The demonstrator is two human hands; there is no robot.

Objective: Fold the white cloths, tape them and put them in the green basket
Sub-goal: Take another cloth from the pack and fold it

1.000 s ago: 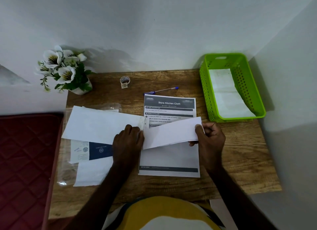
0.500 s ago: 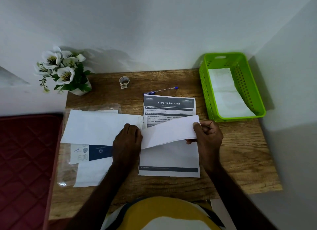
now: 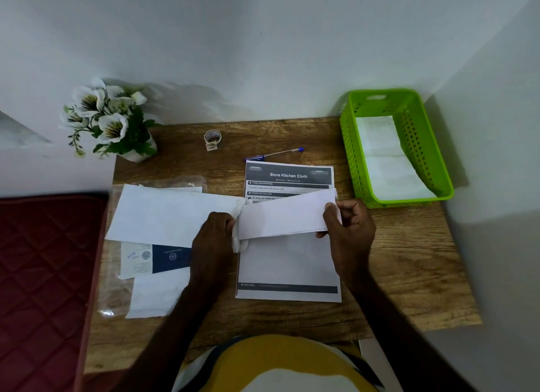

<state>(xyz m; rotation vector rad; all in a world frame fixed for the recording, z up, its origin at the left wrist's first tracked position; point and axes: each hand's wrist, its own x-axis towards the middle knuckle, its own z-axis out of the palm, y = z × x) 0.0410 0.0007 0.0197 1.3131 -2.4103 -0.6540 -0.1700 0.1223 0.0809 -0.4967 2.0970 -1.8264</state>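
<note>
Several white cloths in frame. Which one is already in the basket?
The folded white cloth lying inside the green basket at the table's far right. The others are outside it: one held between both hands, the rest stacked at the left.

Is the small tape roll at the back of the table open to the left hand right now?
Probably not yet: the left hand grips the folded white cloth. Nothing stands around the small tape roll, though.

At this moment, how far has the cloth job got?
Done: one folded white cloth lies in the green plastic basket. In hand: the left hand and right hand hold a second white cloth strip, untaped. Left: tape from the small roll, basket it, then the flat white cloths.
</note>
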